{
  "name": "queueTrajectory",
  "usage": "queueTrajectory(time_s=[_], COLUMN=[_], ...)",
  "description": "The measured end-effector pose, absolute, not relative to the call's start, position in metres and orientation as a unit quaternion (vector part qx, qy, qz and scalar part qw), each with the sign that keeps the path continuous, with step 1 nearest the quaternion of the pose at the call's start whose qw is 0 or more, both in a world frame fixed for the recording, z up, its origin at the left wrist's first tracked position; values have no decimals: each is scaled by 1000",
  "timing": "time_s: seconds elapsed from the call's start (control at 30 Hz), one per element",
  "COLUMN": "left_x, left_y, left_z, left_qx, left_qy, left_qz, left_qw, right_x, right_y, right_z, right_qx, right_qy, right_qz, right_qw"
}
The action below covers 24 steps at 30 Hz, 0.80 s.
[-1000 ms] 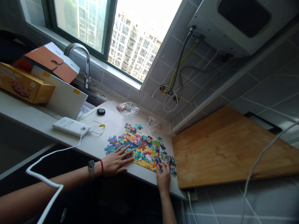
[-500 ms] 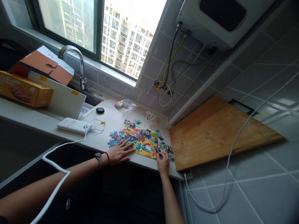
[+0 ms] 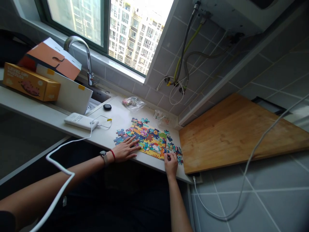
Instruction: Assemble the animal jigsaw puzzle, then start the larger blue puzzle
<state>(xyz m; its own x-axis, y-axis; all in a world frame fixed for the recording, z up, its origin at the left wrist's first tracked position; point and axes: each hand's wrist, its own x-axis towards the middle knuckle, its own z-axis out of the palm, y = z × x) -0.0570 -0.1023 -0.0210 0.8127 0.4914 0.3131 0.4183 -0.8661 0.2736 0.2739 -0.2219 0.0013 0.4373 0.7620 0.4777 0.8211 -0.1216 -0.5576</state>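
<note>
A colourful jigsaw puzzle (image 3: 152, 139), partly joined, lies on the white counter near its front edge. My left hand (image 3: 125, 149) rests flat with fingers spread over the puzzle's lower left part and some pieces there. At the lower right corner of the joined part, my right hand (image 3: 171, 164) is closed in a pinch on a small dark puzzle piece (image 3: 169, 158), mostly covered by the fingers. Loose puzzle pieces (image 3: 179, 154) lie just right of that hand. More loose blue pieces (image 3: 120, 132) are at the left, by the left fingertips.
A wooden board (image 3: 231, 138) bounds the counter's right end. Behind the puzzle lie clear plastic bags (image 3: 134, 103). To the left are a white power bank (image 3: 80, 120) with its cable, a black case (image 3: 107, 107), a sink with a faucet (image 3: 89, 64), and an orange puzzle box (image 3: 31, 83).
The view has tilted down and shifted a little. My right hand stays pinched at the puzzle's right corner, its fingers now covering more of the piece. My left hand stays flat in place.
</note>
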Motion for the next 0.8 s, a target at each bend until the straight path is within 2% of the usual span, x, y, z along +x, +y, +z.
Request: queueTrajectory(time_s=[0.27,0.5,0.63,0.8], left_x=[-57,-61,-55,-39], left_y=[-98,-68,-14,41], left_z=[-18,10,32,40], left_qx=[928,918,920,923], left_qy=[294,293,306,335], left_qz=[213,248,200,130], left_qw=[83,97,141,138], right_x=[277,270,266,263], right_y=[-221,-226,-229,-230], right_z=[-5,-5,0,4], right_qx=[-741,-742,-719,-706], right_qy=[-550,-572,-631,-668], right_qz=[-55,-67,-68,-91], right_qw=[381,344,283,217])
